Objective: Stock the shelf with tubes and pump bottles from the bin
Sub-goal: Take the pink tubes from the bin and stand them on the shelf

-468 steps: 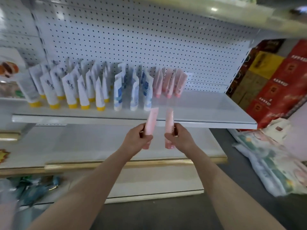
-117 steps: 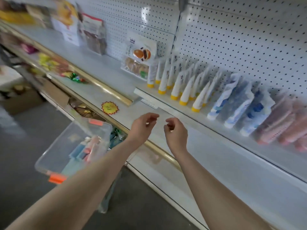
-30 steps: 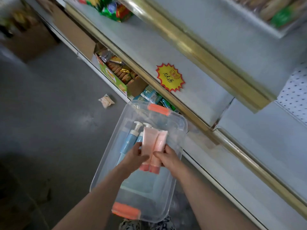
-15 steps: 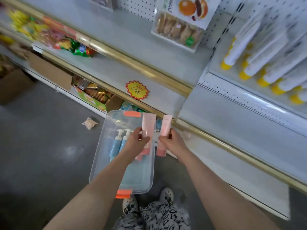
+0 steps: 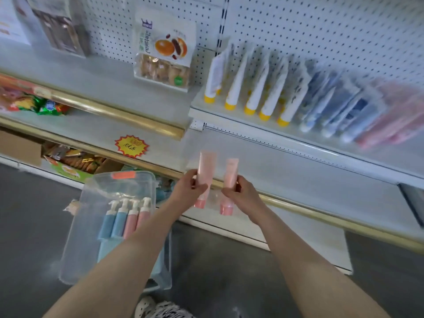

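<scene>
Holding left tube in left hand fingers, right tube in right hand

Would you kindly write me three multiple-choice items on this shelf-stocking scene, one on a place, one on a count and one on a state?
1. Where are the pump bottles?
A. On the top shelf.
B. In the clear bin on the floor.
C. In the person's hands.

2. How many pump bottles show there?
A. Two.
B. Four.
C. Six.

3. What are the left hand and right hand doing?
A. Each grips a pink tube, cap down.
B. Both hang empty.
C. Both share one blue tube.

Answers: 1 B, they lie side by side inside the bin. 2 B, two blue and two pink are visible. 3 A, each hand curls round its own tube.
</scene>
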`<state>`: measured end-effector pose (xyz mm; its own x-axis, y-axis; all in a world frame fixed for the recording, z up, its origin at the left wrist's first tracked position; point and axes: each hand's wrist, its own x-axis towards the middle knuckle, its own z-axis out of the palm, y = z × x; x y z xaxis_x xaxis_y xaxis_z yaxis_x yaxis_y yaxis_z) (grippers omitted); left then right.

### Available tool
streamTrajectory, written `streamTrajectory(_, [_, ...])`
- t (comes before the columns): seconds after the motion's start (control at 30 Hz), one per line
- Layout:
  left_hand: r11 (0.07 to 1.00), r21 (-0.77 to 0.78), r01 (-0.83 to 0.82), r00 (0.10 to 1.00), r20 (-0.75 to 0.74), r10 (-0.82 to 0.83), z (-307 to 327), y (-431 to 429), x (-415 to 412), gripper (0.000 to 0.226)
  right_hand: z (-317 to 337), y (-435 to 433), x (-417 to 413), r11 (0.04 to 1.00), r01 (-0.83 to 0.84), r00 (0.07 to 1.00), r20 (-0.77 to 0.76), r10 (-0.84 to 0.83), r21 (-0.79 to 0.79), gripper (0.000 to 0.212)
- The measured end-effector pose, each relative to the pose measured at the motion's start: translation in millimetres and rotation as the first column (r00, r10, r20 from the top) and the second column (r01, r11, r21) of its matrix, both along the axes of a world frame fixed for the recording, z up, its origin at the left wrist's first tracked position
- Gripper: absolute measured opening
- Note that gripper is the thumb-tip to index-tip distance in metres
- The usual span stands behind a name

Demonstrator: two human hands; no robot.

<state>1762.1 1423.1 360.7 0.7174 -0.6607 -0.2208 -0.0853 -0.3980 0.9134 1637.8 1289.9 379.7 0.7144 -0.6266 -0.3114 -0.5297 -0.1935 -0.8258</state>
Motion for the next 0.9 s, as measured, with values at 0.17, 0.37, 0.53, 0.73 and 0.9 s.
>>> streamTrajectory(0.17, [0.997, -0.035, 0.072, 0.996, 0.048, -0.070, 19, -61, -70, 0.043, 20, -54, -83, 0.997, 0.070, 0.997, 0.030, -0.069, -0.041, 0.039])
streamTrajectory(0.37, [0.983, -0.063, 0.172, 0.981, 0.100, -0.166, 41, -141, -152, 0.023, 43, -122, -187, 0.977, 0.185, 0.982, 0.064, -0.179, -0.101, 0.021])
streamTrajectory(0.53, [0.961, -0.122, 0.249, 0.963, 0.140, -0.232, 58, -197, -213, 0.012, 62, -169, -256, 0.946, 0.301, 0.951, 0.103, -0.290, -0.117, 0.022])
streamTrajectory(0.73, [0.931, -0.165, 0.326, 0.942, 0.138, -0.306, 76, -259, -252, 0.031, 79, -218, -300, 0.907, 0.400, 0.912, 0.160, -0.378, -0.133, 0.017])
streamTrajectory(0.9, [0.893, -0.184, 0.410, 0.908, 0.179, -0.380, 84, -315, -260, 0.029, 87, -260, -311, 0.872, 0.458, 0.886, 0.172, -0.431, -0.173, 0.025])
